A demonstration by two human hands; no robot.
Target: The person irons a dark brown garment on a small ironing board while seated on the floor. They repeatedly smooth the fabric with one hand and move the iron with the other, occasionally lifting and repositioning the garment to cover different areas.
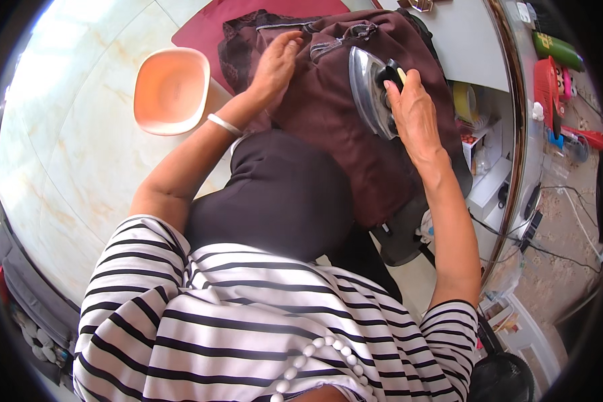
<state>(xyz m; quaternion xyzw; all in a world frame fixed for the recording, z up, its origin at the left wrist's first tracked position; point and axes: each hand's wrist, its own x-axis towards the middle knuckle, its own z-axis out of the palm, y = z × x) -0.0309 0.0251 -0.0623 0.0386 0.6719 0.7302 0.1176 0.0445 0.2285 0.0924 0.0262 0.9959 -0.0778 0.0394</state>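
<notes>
A dark maroon garment [321, 110] with lace trim along its far left edge lies spread out before me, partly over a pink-red mat [206, 37]. My right hand [414, 113] is closed round the black handle of an electric clothes iron [369, 95], whose metal body rests on the garment, tip pointing away from me. My left hand [277, 63] is at the garment's left part, beside a lighter seam, fingers together and pointing away; whether it pinches any cloth cannot be told. A bunched section with pale overlocked seams [339, 42] lies between the hand and the iron's tip.
An orange plastic basin [172, 93] stands on the marbled floor [80, 125] at left. To the right are a white cabinet [462, 40] with open shelves holding a tape roll [464, 100], black cables [527, 241], a red comb [546, 90] and a green cylindrical container [558, 52].
</notes>
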